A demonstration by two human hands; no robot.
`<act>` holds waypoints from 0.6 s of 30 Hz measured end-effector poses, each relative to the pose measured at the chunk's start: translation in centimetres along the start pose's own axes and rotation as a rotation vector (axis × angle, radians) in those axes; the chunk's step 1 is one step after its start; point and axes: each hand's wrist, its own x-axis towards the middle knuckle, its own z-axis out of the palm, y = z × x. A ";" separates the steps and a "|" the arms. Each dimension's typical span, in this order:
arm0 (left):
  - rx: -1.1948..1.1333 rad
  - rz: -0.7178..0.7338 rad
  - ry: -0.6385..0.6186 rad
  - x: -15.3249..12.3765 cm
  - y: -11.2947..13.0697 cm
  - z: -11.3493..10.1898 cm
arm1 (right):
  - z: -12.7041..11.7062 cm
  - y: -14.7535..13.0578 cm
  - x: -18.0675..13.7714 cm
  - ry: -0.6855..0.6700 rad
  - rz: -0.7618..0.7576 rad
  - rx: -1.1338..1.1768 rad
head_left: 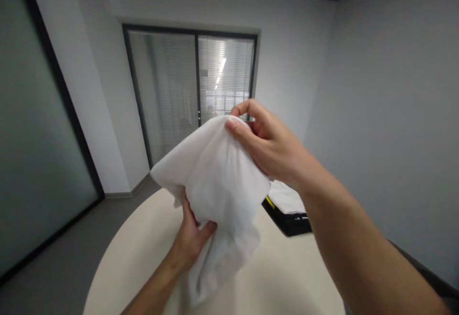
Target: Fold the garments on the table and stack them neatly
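A white cloth point(211, 181) hangs in the air above a round cream table point(125, 253). My right hand point(272, 147) pinches its top edge between thumb and fingers, held high. Lower down, my left hand point(191, 238) grips the cloth's underside, thumb pressed into the fabric. The cloth's lower part droops in loose folds toward the tabletop. Part of my left hand's fingers are hidden behind the fabric.
A black tray or case point(287, 219) with folded white cloth point(285, 195) on it sits at the table's far right edge. Beyond are a window with blinds point(193, 90), a frosted glass wall point(32, 138) on the left and grey walls.
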 end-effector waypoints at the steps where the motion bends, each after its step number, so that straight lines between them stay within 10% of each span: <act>1: 0.034 -0.001 0.087 0.2 1.3 -0.7 | -0.3 -0.7 0.8 0.001 -0.024 -0.014; 10: 0.291 0.188 0.439 0.9 7.1 -9.4 | -1.6 1.2 4.6 0.071 -0.096 -0.520; 14: 0.206 0.115 0.285 2.1 7.5 -8.5 | -1.2 0.3 5.6 -0.096 -0.071 -0.671; 18: 0.137 0.053 0.152 4.0 7.4 -7.4 | -2.2 -3.1 7.8 0.174 -0.238 -0.584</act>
